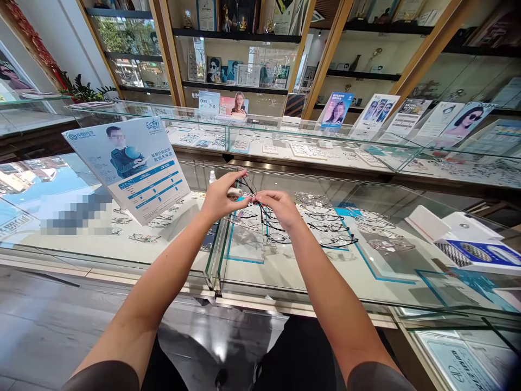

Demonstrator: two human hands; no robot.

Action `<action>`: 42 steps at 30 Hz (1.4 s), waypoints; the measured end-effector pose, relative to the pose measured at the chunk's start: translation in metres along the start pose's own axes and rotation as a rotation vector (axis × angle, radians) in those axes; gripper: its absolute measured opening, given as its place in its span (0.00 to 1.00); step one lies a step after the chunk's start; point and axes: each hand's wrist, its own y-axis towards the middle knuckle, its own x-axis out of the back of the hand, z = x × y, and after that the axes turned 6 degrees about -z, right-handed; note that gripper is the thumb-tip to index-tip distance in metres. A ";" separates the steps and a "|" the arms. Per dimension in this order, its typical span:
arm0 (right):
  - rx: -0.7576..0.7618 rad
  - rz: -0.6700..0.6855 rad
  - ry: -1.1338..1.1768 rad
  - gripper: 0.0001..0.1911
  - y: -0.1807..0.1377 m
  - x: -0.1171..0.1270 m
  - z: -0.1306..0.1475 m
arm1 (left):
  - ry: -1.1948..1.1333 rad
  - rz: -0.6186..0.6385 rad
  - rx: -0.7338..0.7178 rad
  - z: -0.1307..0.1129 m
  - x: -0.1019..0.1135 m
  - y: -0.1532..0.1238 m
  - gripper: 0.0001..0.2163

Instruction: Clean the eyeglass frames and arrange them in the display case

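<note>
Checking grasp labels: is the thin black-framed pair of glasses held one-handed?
No, left hand and right hand both grip the thin black-framed glasses.

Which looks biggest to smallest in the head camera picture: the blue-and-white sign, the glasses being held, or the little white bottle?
1. blue-and-white sign, by far.
2. glasses, held by the left hand and right hand.
3. little white bottle; the left hand hides part of it, so its full size is unsure.

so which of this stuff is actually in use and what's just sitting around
In use: black-framed glasses, held by left hand and right hand.
Lying about: leaflet stand, small white bottle, display frames under the glass, white box.
</note>
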 end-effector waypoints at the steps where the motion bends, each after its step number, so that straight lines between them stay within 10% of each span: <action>1: 0.006 -0.010 -0.005 0.13 0.000 0.000 -0.001 | 0.001 0.013 -0.008 0.001 0.000 0.000 0.32; 5: 0.034 -0.140 0.000 0.14 0.004 -0.001 -0.006 | 0.023 -0.026 0.001 0.002 0.006 0.004 0.33; 10: 0.153 -0.310 -0.014 0.17 0.005 -0.004 -0.010 | 0.103 -0.320 0.159 -0.020 0.008 0.006 0.06; 19: 0.569 -0.430 -0.322 0.10 -0.015 -0.026 -0.008 | -0.419 -0.117 0.750 -0.067 -0.021 -0.012 0.22; 31: 0.689 -0.356 -0.410 0.07 -0.025 -0.032 -0.008 | -0.327 -0.122 0.765 -0.062 -0.002 0.009 0.18; 42: 0.392 -0.618 -0.046 0.12 0.007 -0.005 -0.011 | 0.289 0.933 0.202 -0.043 0.054 0.017 0.07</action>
